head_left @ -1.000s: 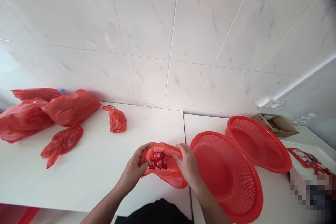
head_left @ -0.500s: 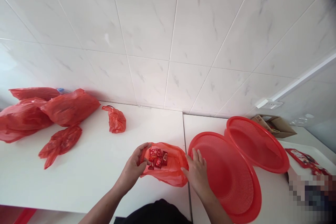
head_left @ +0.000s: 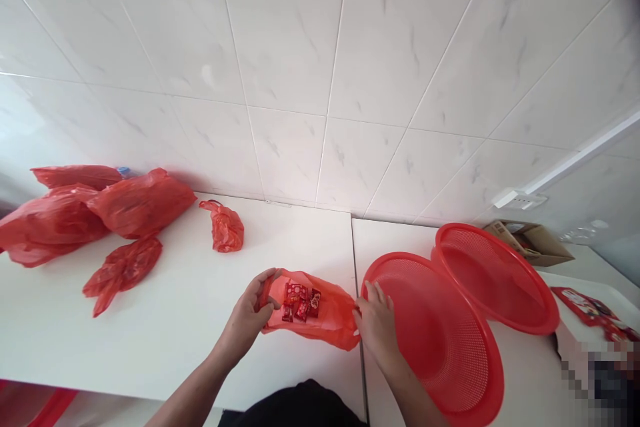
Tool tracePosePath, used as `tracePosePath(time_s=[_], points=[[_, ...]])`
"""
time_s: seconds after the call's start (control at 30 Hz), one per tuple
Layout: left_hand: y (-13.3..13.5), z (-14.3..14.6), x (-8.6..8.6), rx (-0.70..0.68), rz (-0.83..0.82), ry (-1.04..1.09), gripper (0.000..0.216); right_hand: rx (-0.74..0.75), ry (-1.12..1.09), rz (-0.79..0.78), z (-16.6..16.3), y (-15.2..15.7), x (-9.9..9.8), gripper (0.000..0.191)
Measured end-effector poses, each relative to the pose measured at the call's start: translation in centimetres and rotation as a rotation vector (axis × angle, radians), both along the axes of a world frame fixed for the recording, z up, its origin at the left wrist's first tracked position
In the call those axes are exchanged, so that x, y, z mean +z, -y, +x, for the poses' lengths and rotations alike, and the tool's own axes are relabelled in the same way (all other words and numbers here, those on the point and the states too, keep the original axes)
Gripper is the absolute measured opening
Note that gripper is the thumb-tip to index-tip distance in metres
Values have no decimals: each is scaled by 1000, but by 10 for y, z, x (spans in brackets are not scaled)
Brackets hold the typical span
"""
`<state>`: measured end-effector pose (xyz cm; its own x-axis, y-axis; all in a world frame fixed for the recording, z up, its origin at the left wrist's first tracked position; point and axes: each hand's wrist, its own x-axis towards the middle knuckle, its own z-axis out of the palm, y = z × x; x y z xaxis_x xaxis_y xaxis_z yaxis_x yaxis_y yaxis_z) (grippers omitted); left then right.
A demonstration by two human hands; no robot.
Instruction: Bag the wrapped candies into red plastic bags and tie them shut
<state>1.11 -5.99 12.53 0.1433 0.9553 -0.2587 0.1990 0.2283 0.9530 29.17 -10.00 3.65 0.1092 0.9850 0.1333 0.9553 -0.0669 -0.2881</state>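
A red plastic bag [head_left: 333, 320] lies on the white table in front of me, its mouth spread wide. Several small red-wrapped candies [head_left: 301, 301] rest together in its left part. My left hand [head_left: 249, 310] grips the left edge of the bag, thumb on one side and fingers on the other. At the opposite end, my right hand [head_left: 376, 317] pinches the bag's right edge, beside the rim of a basket.
Two red mesh baskets, a near one [head_left: 425, 333] and a far one [head_left: 493, 273], stand to the right. Behind them is a cardboard box [head_left: 543, 243]. Filled red bags [head_left: 145, 203] and a small knotted bag [head_left: 227, 230] sit toward the wall. A white tray [head_left: 555, 280] holds red packets.
My left hand has drawn the bag's left edge a little further left, widening the mouth around the candies. The right hand's fingers have closed on the right edge. The view has shifted slightly.
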Motion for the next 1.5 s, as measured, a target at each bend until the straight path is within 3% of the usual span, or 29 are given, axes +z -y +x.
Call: tracePosePath(time_s=[0.17, 0.23, 0.3, 0.33, 0.43, 0.5, 0.63, 0.83, 1.0, 1.17, 1.33, 1.5], points=[[-12, 1, 6, 31, 18, -19, 57, -124, -470, -21, -9, 1, 23, 22], [-17, 11, 14, 110, 55, -67, 55, -204, -678, -65, -10, 4, 30, 24], [-19, 28, 25, 105, 95, -101, 56, -258, -812, -69, -10, 6, 35, 27], [-18, 36, 31, 31, 112, -100, 57, -281, -855, -63, -10, 7, 37, 28], [-13, 54, 48, -364, 127, -41, 61, -364, -946, -28, -5, 10, 42, 30], [-13, 54, 53, -408, 130, -30, 61, -409, -959, 5, -2, 12, 45, 32], [-21, 37, 47, -164, 158, -125, 57, -401, -959, -13, 2, 16, 45, 33], [-25, 28, 36, -206, 186, -205, 59, -344, -991, -63, -3, 16, 37, 30], [-22, 44, 32, -86, 235, -296, 62, -318, -1036, -73, -5, 17, 36, 31], [-14, 59, 36, -360, 351, -172, 66, -359, -1088, -74, -3, 16, 38, 28], [-30, 26, 47, -200, 261, -322, 59, -392, -1069, -46, -2, 19, 41, 32], [-29, 7, 38, -175, 230, -334, 56, -356, -1013, -53, -3, 19, 46, 30]])
